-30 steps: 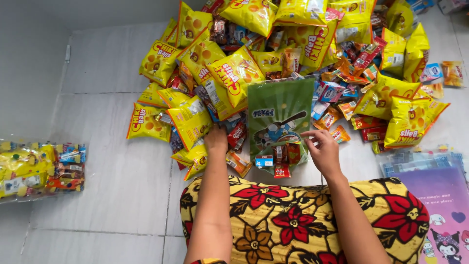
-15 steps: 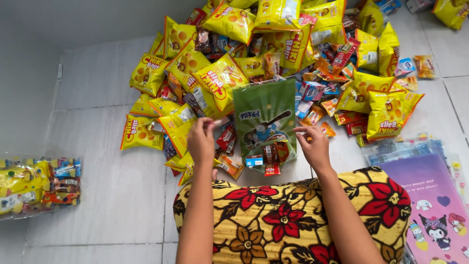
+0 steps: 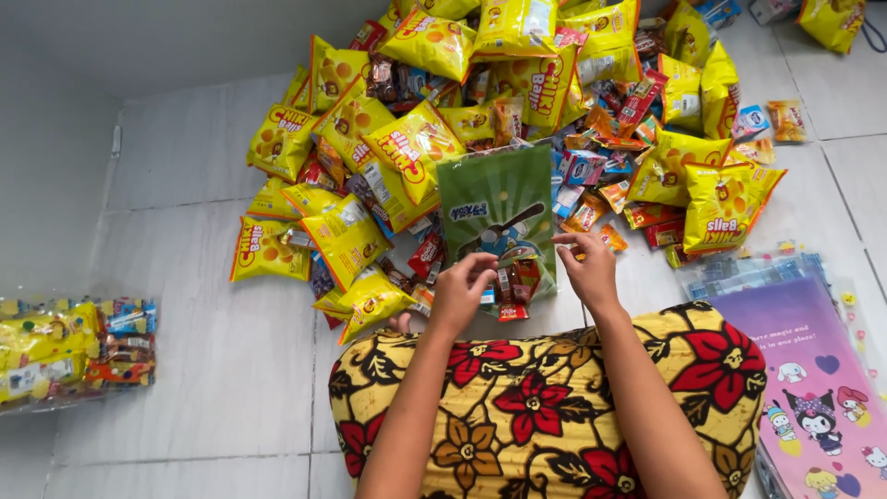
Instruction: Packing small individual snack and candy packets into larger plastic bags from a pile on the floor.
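Observation:
A green cartoon-printed plastic bag (image 3: 499, 208) lies on the tiled floor in front of my knees, with several small red and blue snack packets inside its lower end. My left hand (image 3: 462, 291) is at the bag's lower left edge with fingers curled; whether it holds a packet is unclear. My right hand (image 3: 589, 268) pinches the bag's lower right edge. Behind the bag spreads a big heap of yellow snack bags (image 3: 416, 148) and small sweets packets (image 3: 601, 176).
My lap is covered by a yellow cloth with red flowers (image 3: 554, 407). A filled clear bag of snacks (image 3: 74, 346) lies at the left. Purple cartoon gift bags (image 3: 813, 370) are stacked at the right. A grey wall (image 3: 55, 139) borders the left.
My left hand left the pile of yellow snack bags, lifted, and came across to the green bag's lower edge. My right hand stayed at the bag. The view shifted slightly.

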